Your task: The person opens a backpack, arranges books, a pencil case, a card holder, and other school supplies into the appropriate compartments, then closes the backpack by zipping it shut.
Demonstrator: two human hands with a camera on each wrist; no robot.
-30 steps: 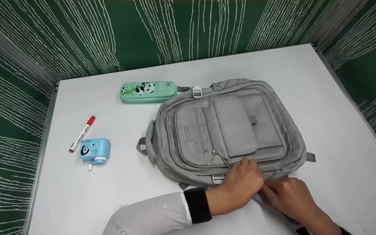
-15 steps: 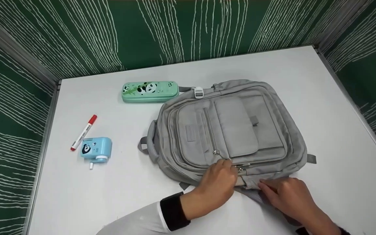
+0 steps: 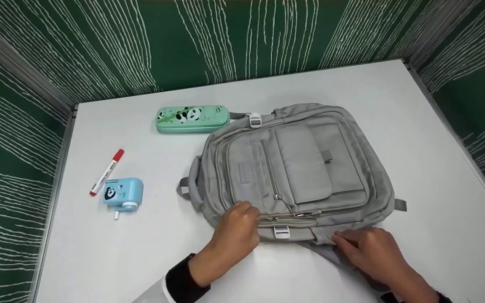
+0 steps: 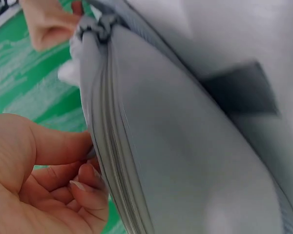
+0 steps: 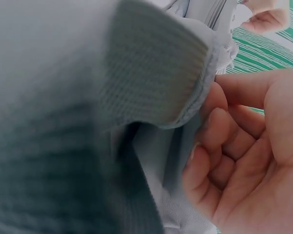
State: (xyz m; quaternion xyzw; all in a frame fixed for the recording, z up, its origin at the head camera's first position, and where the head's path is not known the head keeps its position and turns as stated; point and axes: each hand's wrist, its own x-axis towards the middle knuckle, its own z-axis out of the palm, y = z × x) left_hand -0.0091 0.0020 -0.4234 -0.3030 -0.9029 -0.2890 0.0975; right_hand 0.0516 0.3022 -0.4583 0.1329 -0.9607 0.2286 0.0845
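The grey, rounded cloth backpack [image 3: 305, 164] looks matt, its silvery zip slider [image 3: 278, 196] shiny metal, the white square buckle [image 3: 281, 232] at six o'clock smooth plastic. At its ten o'clock, the mint-green oblong pencil case [image 3: 192, 120] is glossy; at nine, the light-blue boxy crank sharpener [image 3: 128, 190] looks smooth, plastic.

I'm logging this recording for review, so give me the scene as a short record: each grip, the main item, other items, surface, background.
Main item: grey backpack, lying front up
Left grip: fingers pinched beside a zipper on the backpack's near side; the exact part held is hidden
Right grip: pinches fabric on the near side, farther right
Other items: green panda case by the far strap; red-capped marker beside a blue sharpener with a crank
Surface: white table
Background: green walls with white streaks
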